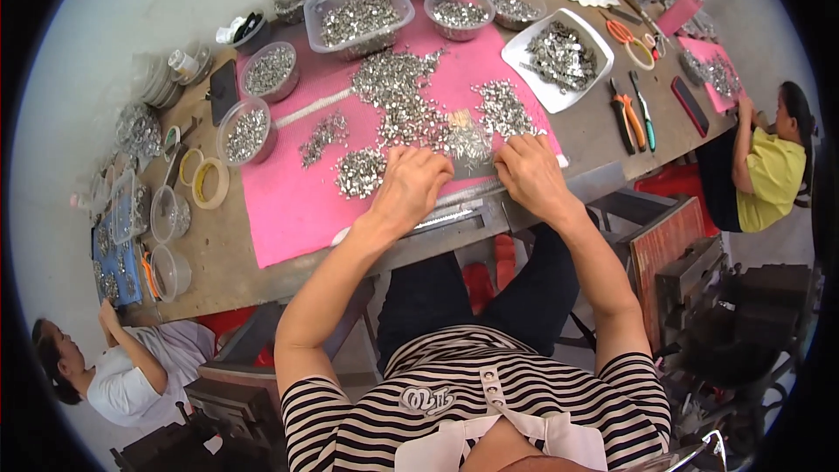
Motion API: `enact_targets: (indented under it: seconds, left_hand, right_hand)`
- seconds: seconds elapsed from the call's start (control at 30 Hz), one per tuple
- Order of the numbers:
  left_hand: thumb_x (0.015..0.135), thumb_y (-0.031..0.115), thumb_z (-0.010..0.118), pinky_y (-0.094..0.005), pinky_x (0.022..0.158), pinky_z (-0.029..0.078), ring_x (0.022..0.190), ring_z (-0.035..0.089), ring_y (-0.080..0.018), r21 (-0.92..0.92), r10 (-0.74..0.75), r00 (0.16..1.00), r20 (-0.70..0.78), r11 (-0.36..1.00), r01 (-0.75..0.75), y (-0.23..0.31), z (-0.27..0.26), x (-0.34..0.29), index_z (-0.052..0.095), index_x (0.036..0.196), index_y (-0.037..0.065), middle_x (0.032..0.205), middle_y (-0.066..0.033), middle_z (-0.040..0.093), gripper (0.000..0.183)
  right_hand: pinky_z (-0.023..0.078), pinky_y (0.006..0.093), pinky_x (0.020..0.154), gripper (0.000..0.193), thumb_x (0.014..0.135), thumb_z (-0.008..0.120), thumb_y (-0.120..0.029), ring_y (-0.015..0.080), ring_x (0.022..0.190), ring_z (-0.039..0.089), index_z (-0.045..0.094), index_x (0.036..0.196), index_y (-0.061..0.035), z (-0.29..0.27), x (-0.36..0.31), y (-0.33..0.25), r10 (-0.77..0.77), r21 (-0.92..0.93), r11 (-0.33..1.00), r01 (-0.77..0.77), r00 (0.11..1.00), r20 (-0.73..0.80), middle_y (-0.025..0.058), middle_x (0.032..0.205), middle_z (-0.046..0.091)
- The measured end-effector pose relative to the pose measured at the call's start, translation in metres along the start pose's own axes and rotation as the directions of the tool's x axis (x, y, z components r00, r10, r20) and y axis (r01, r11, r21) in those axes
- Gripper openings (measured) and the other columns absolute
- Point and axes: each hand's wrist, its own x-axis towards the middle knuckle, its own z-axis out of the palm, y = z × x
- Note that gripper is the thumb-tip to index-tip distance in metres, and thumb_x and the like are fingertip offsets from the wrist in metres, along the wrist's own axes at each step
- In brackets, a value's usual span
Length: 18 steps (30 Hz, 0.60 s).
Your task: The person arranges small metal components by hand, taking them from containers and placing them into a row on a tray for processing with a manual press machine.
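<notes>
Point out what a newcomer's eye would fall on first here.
Probably the bright pink mat in the middle of the bench, with small silvery pieces heaped across it. Next, perhaps, the left hand and right hand, both over the mat's near side, fingers bent downward. The white dish of metallic pieces also stands out at the mat's right, with orange-handled pliers lying to its right.

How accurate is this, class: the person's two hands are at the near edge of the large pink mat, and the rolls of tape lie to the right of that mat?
Not quite: the head view shows the rolls of tape to the left of the large pink mat. The left hand and right hand are indeed at its near edge.
</notes>
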Motion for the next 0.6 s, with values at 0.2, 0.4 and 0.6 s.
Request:
enact_targets:
  seconds: [0.2,0.4,0.6]
  left_hand:
    - [0.09,0.011,0.073,-0.0413,0.093,0.041,0.084,0.065,-0.0261,-0.125,-0.24,0.969,-0.057,0.965,0.231,0.015,-0.003,-0.015,0.073,0.104,0.009,0.086,-0.0076,0.069,0.014]
    - [0.091,0.01,0.071,-0.0416,0.084,0.046,0.082,0.067,-0.0282,-0.199,-0.349,0.934,-0.076,0.923,0.328,0.018,-0.005,-0.028,0.074,0.096,0.006,0.083,-0.0104,0.069,0.008]
    - [0.089,0.011,0.073,-0.0403,0.087,0.042,0.087,0.062,-0.0265,0.003,-0.239,0.967,-0.09,0.971,0.24,0.012,-0.006,-0.036,0.074,0.093,0.007,0.085,-0.0075,0.066,0.005]
  right_hand:
    - [0.044,0.0417,0.078,0.012,0.084,0.074,-0.003,0.0294,0.086,0.058,0.067,0.093,-0.0035,0.018,-0.022,-0.011,0.081,0.042,0.996,-0.074,0.974,-0.21,0.0096,0.087,0.057]
    - [0.044,0.0418,0.077,0.012,0.084,0.076,-0.002,0.0291,0.085,0.057,0.067,0.092,-0.0032,0.019,-0.024,-0.018,0.082,0.036,0.997,-0.075,0.964,-0.253,0.0096,0.086,0.057]
    - [0.045,0.0403,0.077,0.012,0.085,0.073,0.002,0.0306,0.084,0.059,0.064,0.093,-0.0006,0.001,-0.022,-0.039,0.093,0.334,0.942,-0.036,0.984,-0.155,0.0114,0.089,0.06]
